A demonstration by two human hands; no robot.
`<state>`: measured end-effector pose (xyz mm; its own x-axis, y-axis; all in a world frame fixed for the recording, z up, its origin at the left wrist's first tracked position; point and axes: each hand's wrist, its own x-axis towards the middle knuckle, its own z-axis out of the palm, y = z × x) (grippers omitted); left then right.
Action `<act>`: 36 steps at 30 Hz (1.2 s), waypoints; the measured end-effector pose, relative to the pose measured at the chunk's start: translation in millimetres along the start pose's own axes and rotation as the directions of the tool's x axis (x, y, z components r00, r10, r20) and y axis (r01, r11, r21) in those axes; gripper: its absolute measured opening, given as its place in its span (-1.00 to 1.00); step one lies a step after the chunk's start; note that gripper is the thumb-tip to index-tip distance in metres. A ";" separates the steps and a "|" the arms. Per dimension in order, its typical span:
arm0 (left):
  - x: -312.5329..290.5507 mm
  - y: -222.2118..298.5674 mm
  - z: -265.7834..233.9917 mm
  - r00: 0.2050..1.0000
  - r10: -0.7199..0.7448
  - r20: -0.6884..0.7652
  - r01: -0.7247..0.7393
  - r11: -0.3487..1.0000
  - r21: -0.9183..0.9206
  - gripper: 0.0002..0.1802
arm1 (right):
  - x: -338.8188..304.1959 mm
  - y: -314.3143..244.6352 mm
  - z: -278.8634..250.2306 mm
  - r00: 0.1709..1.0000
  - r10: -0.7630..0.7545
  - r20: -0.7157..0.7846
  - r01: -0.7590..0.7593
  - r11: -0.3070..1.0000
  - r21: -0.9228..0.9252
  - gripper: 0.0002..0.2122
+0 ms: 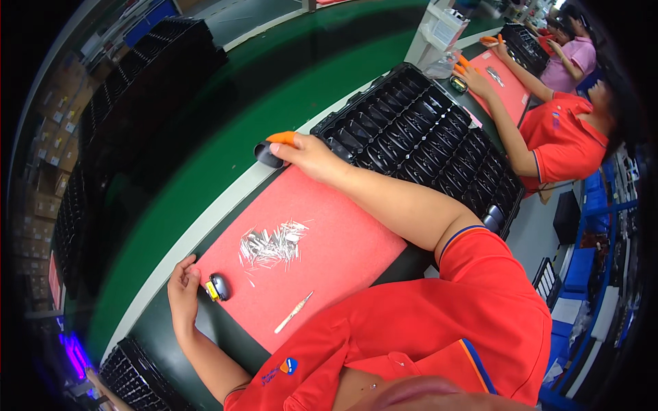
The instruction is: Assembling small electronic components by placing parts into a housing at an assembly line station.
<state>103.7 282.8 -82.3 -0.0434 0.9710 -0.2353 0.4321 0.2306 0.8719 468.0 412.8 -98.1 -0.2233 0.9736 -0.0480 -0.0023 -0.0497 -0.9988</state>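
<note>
1. Head view: I take the middle of the pink mat as my clock centre, with 12 at the top of the picture.
2. At 12 o'clock I see the right hand, closed in a pinch on a dark grey rounded part. Orange covering shows on its fingers; the held part is toward 11, over the mat's far edge.
3. Between 8 and 9 o'clock, at the mat's edge, is the left hand. It is half open, fingers loosely curled, with nothing that I can see in its grip.
4. Just beside its thumb sits a glossy black rounded item with a yellow end. I cannot tell whether they touch.
5. Thin silvery strips lie in a loose heap toward 10 o'clock on the mat, and a slim pointed tool lies near 6, slanting toward 1.
6. A black moulded tray stands between 1 and 2 o'clock. Beyond, near 2, I see a co-worker in a red shirt.
7. A green belt curves past from 9 to 12.
</note>
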 end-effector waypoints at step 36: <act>-88.7 11.5 -12.8 0.963 0.192 -0.191 0.003 0.698 0.716 -0.24 | -50.0 -23.5 78.9 0.988 0.092 -0.128 -0.120 0.966 -0.230 -0.55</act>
<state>101.1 200.1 -46.0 -0.1306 0.9912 0.0229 0.9465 0.1178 0.3004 402.2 347.8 -71.1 -0.0963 0.9853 -0.1408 0.2485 -0.1132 -0.9620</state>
